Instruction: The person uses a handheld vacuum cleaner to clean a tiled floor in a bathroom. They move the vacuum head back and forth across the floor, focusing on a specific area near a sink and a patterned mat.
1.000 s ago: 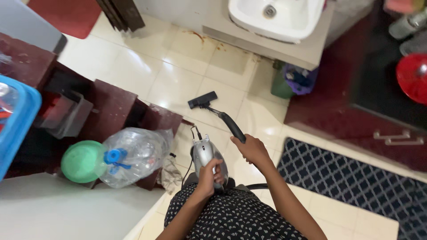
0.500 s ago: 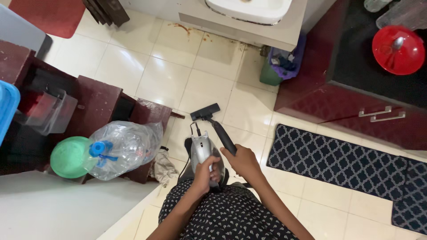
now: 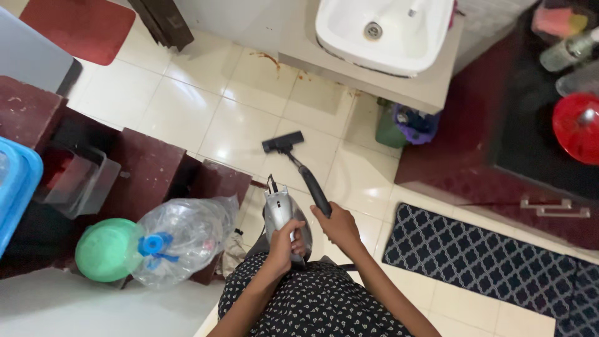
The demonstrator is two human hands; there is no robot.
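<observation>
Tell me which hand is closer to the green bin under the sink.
Right. The right hand, gripping the black wand, sits below and left of the green bin. The left hand, on the silver vacuum body, is farther left and lower.

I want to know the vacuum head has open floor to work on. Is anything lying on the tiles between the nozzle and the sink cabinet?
Nothing visible does. The nozzle sits on bare cream tiles, with only stains near the sink cabinet. A green bin stands off to its right, beside the cabinet.
</observation>
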